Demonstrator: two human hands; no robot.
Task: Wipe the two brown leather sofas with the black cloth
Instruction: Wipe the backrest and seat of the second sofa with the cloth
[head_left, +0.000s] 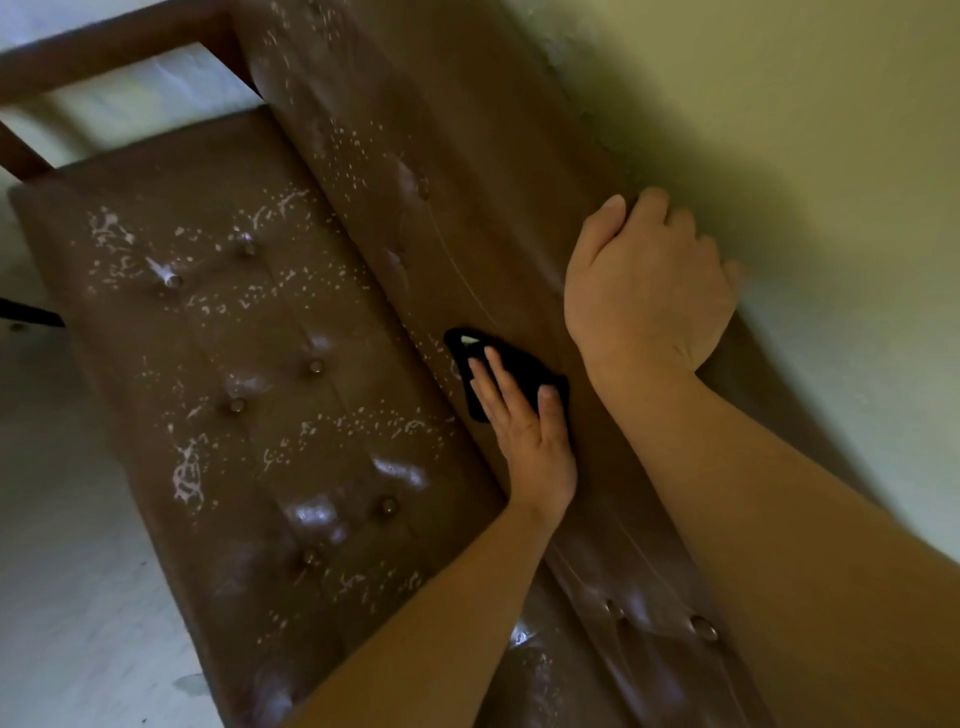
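Sofa leather (249, 332) was the surface being cleaned, and the black cloth (511, 364) lay flat on the lower part of the backrest (467, 156), just above the crease where it met the seat. The left hand (524, 431) pressed the cloth down with an open palm — fingers straight and slightly spread, thumb apart, nothing pinched. The right hand (644, 280) rested on the top edge of the backrest with fingers curled over it, near the pale wall (805, 130); it seemed to brace the body and steady the sofa.

To do this step well, I would judge that the palm should keep even pressure and move in long overlapping strokes along the backrest, turning the cloth when one side got dirty.

White flecks and worn patches covered the seat, thickest around the tufted buttons (315, 367). These hollows probably need the cloth pushed in with the fingertips. A wooden armrest (104, 57) stood at the far end — the wipe would have to stop or go around it. Only one sofa was in sight.
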